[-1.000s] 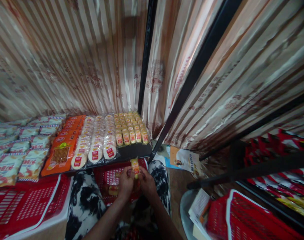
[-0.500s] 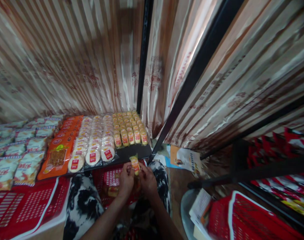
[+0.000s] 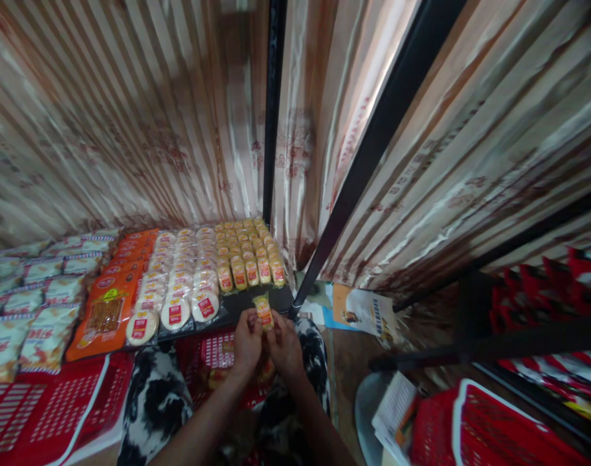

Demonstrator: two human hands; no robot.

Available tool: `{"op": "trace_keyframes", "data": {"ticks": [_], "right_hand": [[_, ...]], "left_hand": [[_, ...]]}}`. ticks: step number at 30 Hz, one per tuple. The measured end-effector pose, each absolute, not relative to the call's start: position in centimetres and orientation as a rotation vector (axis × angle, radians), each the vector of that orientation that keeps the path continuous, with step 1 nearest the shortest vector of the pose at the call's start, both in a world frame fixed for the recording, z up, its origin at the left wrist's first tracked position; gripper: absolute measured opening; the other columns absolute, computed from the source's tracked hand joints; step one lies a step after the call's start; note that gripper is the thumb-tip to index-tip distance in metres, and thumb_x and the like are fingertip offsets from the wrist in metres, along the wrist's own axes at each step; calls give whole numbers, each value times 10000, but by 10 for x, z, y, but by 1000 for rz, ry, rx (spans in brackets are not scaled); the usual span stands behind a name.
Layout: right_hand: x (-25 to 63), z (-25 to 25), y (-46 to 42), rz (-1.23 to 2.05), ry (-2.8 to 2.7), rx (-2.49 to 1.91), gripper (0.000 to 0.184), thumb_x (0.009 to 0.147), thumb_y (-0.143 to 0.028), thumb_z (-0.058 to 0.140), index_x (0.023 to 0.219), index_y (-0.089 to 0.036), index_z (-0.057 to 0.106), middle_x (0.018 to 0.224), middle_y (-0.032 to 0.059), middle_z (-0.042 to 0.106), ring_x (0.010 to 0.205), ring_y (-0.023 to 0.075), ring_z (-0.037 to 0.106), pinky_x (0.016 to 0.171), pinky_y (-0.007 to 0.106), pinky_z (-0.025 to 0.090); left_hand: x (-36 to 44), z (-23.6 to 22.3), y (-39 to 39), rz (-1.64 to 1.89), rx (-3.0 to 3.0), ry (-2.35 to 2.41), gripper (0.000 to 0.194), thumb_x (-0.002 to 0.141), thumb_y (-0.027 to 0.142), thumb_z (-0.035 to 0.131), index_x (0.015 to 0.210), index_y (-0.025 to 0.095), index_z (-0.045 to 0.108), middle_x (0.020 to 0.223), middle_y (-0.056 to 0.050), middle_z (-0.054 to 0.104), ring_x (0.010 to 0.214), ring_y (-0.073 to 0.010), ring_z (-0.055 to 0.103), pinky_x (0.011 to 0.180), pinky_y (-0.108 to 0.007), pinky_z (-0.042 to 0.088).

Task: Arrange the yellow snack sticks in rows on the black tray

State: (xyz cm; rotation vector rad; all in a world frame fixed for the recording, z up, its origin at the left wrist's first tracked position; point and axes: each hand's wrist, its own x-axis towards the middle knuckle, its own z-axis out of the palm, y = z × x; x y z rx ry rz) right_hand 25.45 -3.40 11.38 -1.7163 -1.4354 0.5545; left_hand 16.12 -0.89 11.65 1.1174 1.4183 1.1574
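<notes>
Both my hands meet over my lap and pinch one small yellow snack packet [image 3: 263, 310] with a red label. My left hand [image 3: 246, 342] grips its left side, my right hand [image 3: 285, 346] its right side. The packet stands upright just in front of the black shelf [image 3: 249, 301]. On that shelf lie rows of the same yellow packets [image 3: 249, 255], round white cakes with red labels [image 3: 186, 285], orange packets [image 3: 113, 298] and pale bags [image 3: 37, 304]. A red basket [image 3: 217, 353] sits under my hands between my knees.
A black frame post [image 3: 373, 149] slants up from the shelf's right corner, with striped curtain behind. Red baskets lie at lower left [image 3: 52, 401] and lower right [image 3: 474, 427]. A leaflet [image 3: 363, 310] lies on the floor. Another shelf with red packets [image 3: 547, 291] is at right.
Both hands have lifted the yellow packet a little up and toward the shelf edge. The view has drifted slightly to the right.
</notes>
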Motion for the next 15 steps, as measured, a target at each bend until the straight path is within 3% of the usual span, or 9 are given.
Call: {"op": "trace_keyframes", "data": {"ticks": [15], "right_hand": [[257, 126, -10, 628, -1351, -1635, 433, 780, -189, 435, 1199, -174, 543, 1126, 116, 557, 941, 196, 607, 854, 323, 502]], "left_hand": [[172, 142, 21, 1190, 1155, 1481, 165, 737, 223, 497, 890, 179, 542, 829, -44, 653, 774, -153, 618, 767, -298, 481]]}}
